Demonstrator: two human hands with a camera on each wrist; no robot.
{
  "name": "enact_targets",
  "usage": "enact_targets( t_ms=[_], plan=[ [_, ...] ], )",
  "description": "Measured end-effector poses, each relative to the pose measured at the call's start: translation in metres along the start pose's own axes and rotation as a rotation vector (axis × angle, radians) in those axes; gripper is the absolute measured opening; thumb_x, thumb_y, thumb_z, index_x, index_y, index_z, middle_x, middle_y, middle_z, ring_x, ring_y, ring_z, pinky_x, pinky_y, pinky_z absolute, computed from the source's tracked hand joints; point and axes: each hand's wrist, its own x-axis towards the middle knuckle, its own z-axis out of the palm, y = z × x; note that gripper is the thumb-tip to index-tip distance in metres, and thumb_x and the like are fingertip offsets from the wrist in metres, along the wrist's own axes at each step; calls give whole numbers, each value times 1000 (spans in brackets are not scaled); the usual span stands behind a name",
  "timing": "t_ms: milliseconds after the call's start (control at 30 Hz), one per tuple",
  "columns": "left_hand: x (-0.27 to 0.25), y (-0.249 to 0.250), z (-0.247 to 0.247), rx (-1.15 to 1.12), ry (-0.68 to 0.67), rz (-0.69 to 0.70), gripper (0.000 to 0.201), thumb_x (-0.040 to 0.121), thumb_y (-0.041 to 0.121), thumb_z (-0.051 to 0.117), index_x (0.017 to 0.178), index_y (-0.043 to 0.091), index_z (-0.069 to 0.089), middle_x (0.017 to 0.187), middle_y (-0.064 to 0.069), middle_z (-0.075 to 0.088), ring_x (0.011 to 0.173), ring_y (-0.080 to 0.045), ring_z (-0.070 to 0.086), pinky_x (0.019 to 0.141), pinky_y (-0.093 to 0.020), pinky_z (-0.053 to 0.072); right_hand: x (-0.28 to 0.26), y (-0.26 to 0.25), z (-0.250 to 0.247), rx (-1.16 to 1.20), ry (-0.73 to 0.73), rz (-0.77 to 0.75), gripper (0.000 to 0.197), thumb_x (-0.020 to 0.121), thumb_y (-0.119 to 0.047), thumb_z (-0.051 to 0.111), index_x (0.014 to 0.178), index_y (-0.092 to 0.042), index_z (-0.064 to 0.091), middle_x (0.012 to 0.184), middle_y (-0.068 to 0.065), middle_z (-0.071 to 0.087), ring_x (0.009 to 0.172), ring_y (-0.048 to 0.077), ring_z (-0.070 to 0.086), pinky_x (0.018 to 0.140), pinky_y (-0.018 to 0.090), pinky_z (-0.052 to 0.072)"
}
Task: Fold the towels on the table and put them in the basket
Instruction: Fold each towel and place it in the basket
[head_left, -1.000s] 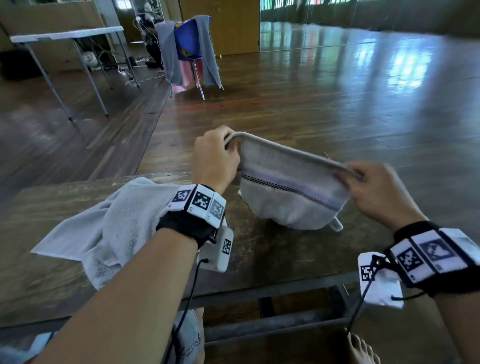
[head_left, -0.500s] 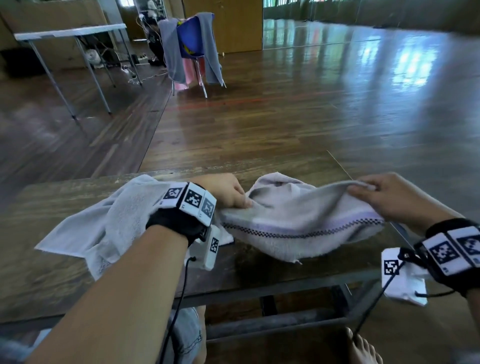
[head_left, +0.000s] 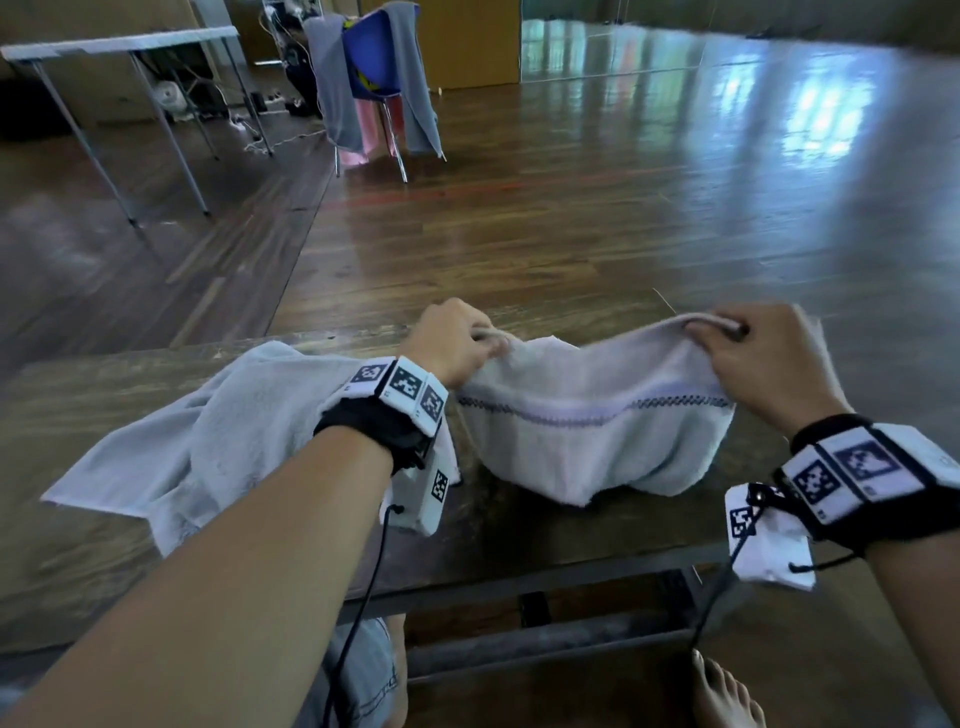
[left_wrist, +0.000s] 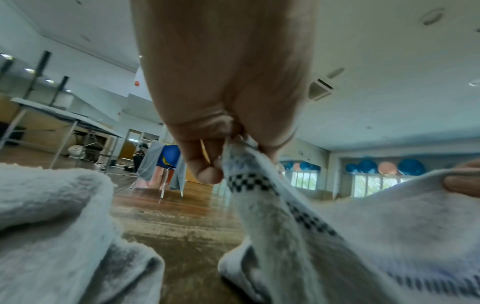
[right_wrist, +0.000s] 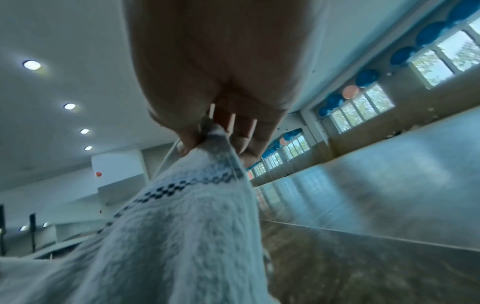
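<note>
A white towel (head_left: 597, 436) with a purple stripe and a dark checkered band hangs doubled between my hands, its lower fold resting on the wooden table (head_left: 519, 525). My left hand (head_left: 457, 345) pinches its left top corner (left_wrist: 233, 156). My right hand (head_left: 748, 353) pinches the right top corner (right_wrist: 207, 131). A second, plain grey-white towel (head_left: 208, 441) lies crumpled on the table to the left, under my left forearm. No basket shows in any view.
The table's front edge (head_left: 519, 584) runs just below my wrists, with a bare foot (head_left: 724, 696) on the floor beneath. Across the wooden floor stand a blue chair (head_left: 371, 62) draped with grey cloths and a white folding table (head_left: 119, 44).
Both hands first lowered the striped towel toward the table. Now they hold its top edge raised again and stretched wider, and its lower fold rests on the table.
</note>
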Motion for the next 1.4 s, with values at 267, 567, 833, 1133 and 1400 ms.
enact_targets(
  t_ms=[267, 567, 833, 1133, 1400],
  plan=[
    [1, -19, 13, 52, -134, -189, 27, 92, 21, 65, 68, 13, 59, 78, -11, 61, 70, -28, 53, 65, -32, 44, 4, 21, 20, -114, -317, 84, 26, 94, -24, 66, 68, -25, 63, 72, 2, 66, 64, 16, 59, 55, 23, 37],
    [3, -8, 34, 115, -143, -31, 48, 91, 7, 53, 48, 12, 33, 74, -17, 52, 92, -1, 22, 45, -20, 31, 4, 18, 46, 28, -640, -23, 12, 91, -30, 72, 79, -32, 74, 81, -6, 73, 81, 16, 69, 79, 38, 54],
    [7, -4, 57, 10, -357, 139, 26, 78, 21, 69, 68, -3, 63, 92, -18, 65, 73, -27, 60, 70, -43, 55, 7, 8, 68, 189, -693, -36, 9, 91, -31, 72, 84, -30, 76, 80, -14, 75, 76, -2, 67, 71, 18, 48],
    [10, 5, 41, -237, -568, 18, 16, 87, 12, 67, 85, -2, 75, 64, 0, 61, 66, -12, 51, 66, -28, 45, 21, -11, 82, 541, -905, 203, 15, 91, -5, 65, 80, -5, 75, 74, 4, 70, 63, 8, 64, 60, 21, 50],
    [31, 3, -2, -477, 195, -49, 11, 92, 13, 66, 87, 7, 73, 91, -13, 73, 75, -17, 61, 65, -20, 49, 79, -34, 83, 496, -141, 94, 18, 94, -19, 64, 80, -23, 73, 82, -2, 72, 76, 11, 62, 75, 25, 50]
  ],
)
